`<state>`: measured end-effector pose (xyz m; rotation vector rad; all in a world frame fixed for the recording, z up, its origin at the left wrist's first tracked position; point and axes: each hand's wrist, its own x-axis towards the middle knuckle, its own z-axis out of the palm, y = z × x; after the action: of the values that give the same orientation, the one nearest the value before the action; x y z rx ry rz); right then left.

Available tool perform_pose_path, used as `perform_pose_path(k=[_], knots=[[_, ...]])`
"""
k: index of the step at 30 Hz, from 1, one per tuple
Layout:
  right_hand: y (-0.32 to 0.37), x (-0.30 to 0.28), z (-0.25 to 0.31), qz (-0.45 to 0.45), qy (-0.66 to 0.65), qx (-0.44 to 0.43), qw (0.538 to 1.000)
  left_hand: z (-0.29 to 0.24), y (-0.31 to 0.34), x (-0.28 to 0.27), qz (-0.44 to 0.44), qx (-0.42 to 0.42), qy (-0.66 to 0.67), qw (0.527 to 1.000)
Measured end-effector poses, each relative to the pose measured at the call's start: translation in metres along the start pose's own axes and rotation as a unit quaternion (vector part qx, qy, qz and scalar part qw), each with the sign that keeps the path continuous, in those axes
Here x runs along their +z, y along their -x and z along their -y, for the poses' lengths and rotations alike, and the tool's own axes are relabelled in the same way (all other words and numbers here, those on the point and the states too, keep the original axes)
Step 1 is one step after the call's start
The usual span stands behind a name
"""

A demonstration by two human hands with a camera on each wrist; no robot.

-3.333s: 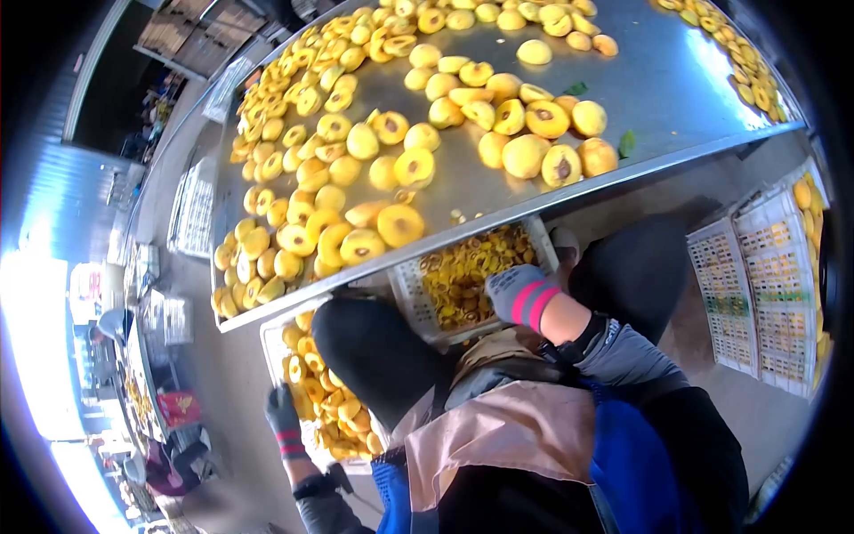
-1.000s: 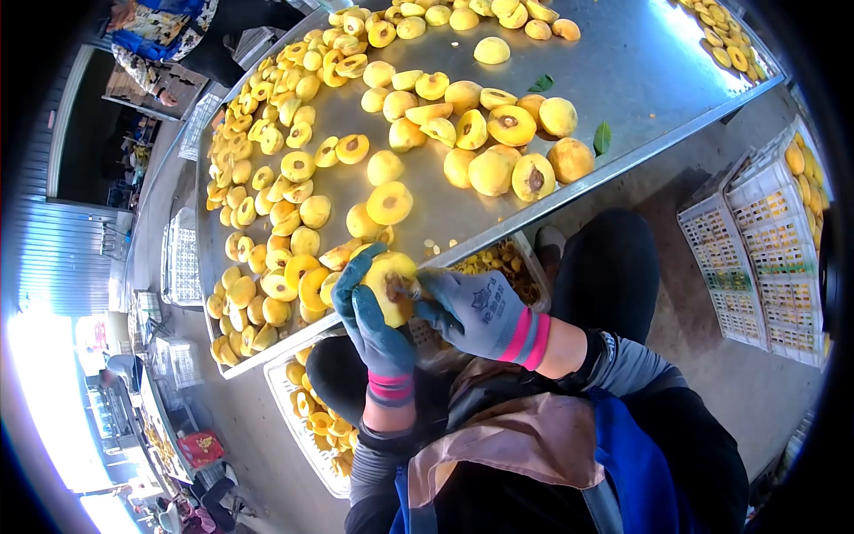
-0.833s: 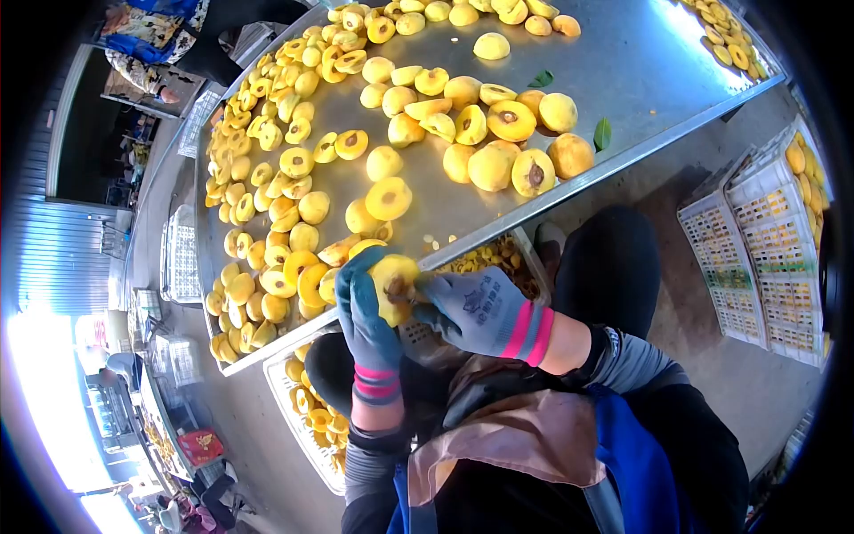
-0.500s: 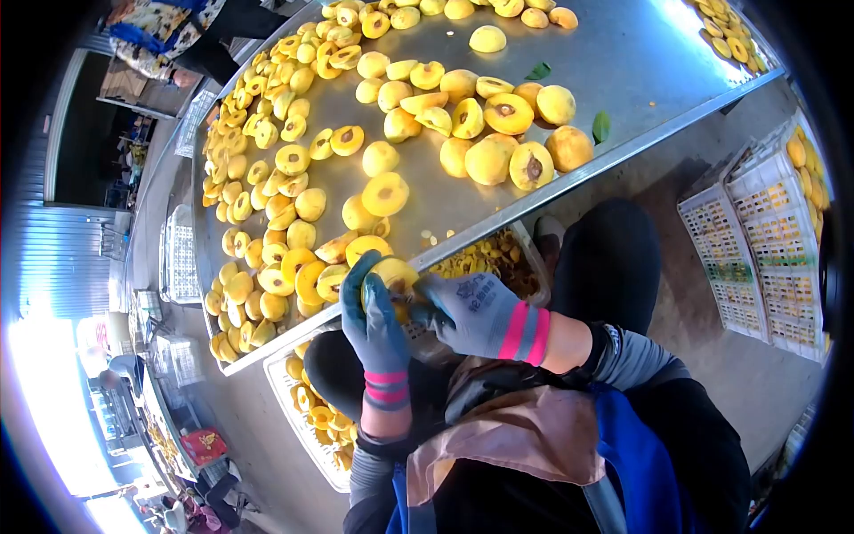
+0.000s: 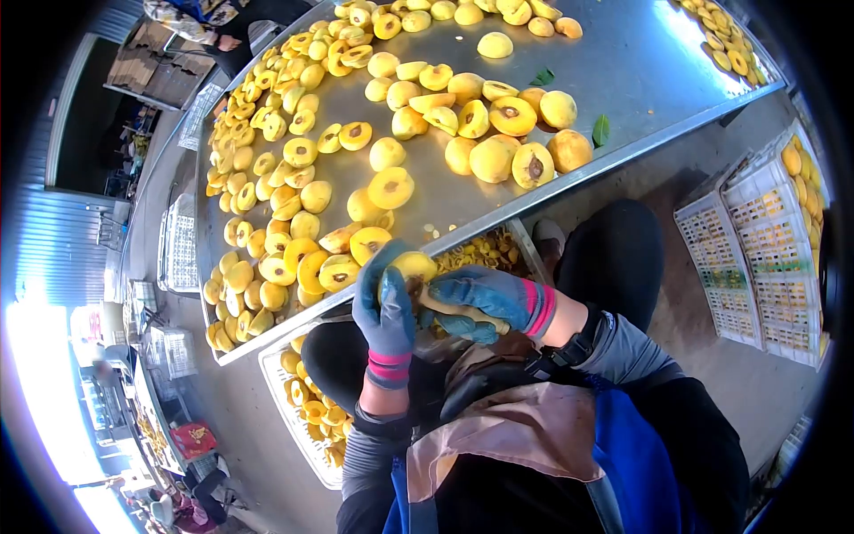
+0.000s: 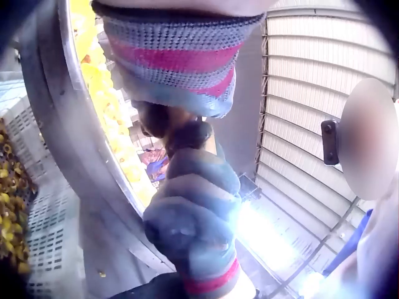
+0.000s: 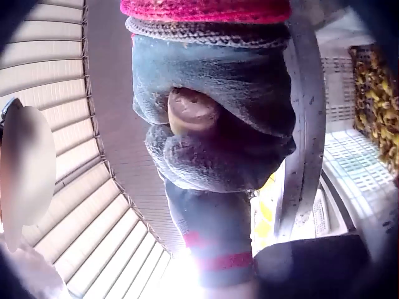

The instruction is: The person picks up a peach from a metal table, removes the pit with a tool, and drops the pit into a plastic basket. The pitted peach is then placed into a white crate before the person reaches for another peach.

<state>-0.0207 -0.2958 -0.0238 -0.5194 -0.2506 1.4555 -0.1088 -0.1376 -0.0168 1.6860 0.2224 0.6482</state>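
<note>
In the head view, my left hand (image 5: 387, 311) holds a yellow peach half (image 5: 414, 264) by its side, just off the table's near edge. Dark reddish flesh shows at its centre. My right hand (image 5: 492, 298) meets it from the right, fingers curled round the pale handle (image 5: 469, 311) of a tool whose working end is hidden at the fruit. The right wrist view shows the butt of that handle (image 7: 192, 112) poking out of the fist. Both hands wear grey-blue coated gloves with pink cuff bands. In the left wrist view the peach half is mostly hidden.
Many peach halves (image 5: 391, 188) cover the steel table (image 5: 614, 98), with two green leaves. Below its edge sits a crate of pits and scraps (image 5: 485, 254). A white crate of peach halves (image 5: 313, 409) stands by the left knee; stacked crates (image 5: 743, 254) stand right.
Both hands, earlier apart over the two low crates, are now together at a peach half. Within the last half second my right hand has rolled over, bringing its fingers and the tool's handle into sight.
</note>
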Motion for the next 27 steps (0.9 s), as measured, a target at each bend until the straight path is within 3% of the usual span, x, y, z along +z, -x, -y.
perform_pose_path(k=[3, 7, 8, 9, 10, 11, 12, 14, 16, 17, 18, 21, 22, 23, 24, 25, 26, 27], knots=[[0.000, 0.000, -0.006, 0.025, -0.024, 0.020, 0.999, -0.007, 0.003, -0.007, 0.025, 0.046, -0.065, 0.997], [-0.005, -0.020, -0.017, 0.166, -0.082, 0.075, 0.980, -0.016, 0.010, -0.016, -0.071, -0.065, 0.004, 0.995], [-0.002, -0.018, -0.016, 0.101, 0.005, 0.038, 0.994, -0.005, 0.014, -0.028, -0.134, -0.125, 0.086, 0.979], [0.000, -0.015, -0.015, 0.037, 0.089, -0.002, 0.995, -0.014, 0.019, -0.043, -0.096, 0.030, -0.241, 0.965], [0.000, -0.012, -0.013, -0.028, 0.174, -0.047, 0.983, -0.023, 0.025, -0.063, -0.043, 0.181, -0.536, 0.823], [-0.011, -0.019, -0.018, -0.134, 0.387, -0.038, 0.912, -0.015, 0.037, -0.092, -0.099, 0.148, -0.445, 0.877], [-0.016, -0.034, -0.028, -0.155, 0.536, -0.027, 0.830, -0.017, 0.049, -0.119, -0.154, 0.081, -0.347, 0.922], [-0.019, -0.058, -0.059, -0.183, 0.780, 0.006, 0.599, -0.033, 0.078, -0.175, -0.283, -0.062, -0.120, 0.949], [-0.020, -0.062, -0.062, -0.164, 0.817, 0.108, 0.542, -0.019, 0.119, -0.261, -0.271, -0.127, -0.298, 0.906], [-0.022, -0.063, -0.060, -0.154, 0.831, 0.159, 0.510, -0.029, 0.123, -0.275, -0.225, -0.278, -0.365, 0.860], [-0.022, -0.056, -0.053, -0.149, 0.818, 0.144, 0.537, -0.037, 0.122, -0.283, -0.173, -0.423, -0.420, 0.784], [-0.017, -0.020, -0.029, -0.144, 0.785, 0.087, 0.596, -0.009, 0.080, -0.304, -0.041, -0.242, -0.592, 0.768], [-0.015, -0.013, -0.022, -0.144, 0.780, 0.072, 0.605, -0.012, 0.039, -0.279, -0.022, -0.133, -0.574, 0.808], [-0.015, -0.007, -0.016, -0.144, 0.774, 0.057, 0.614, -0.019, -0.007, -0.236, -0.052, -0.109, -0.484, 0.867], [-0.017, -0.005, -0.012, -0.146, 0.768, 0.040, 0.622, -0.005, -0.050, -0.226, -0.008, -0.058, -0.465, 0.883], [-0.017, -0.013, -0.015, -0.147, 0.769, 0.008, 0.622, -0.017, -0.093, -0.184, 0.023, -0.041, -0.494, 0.868], [-0.016, -0.012, -0.013, -0.155, 0.764, 0.009, 0.627, 0.007, -0.137, -0.176, 0.085, 0.071, -0.521, 0.846], [-0.015, -0.008, -0.009, -0.161, 0.757, 0.011, 0.633, 0.024, -0.177, -0.156, 0.114, 0.073, -0.479, 0.867]])
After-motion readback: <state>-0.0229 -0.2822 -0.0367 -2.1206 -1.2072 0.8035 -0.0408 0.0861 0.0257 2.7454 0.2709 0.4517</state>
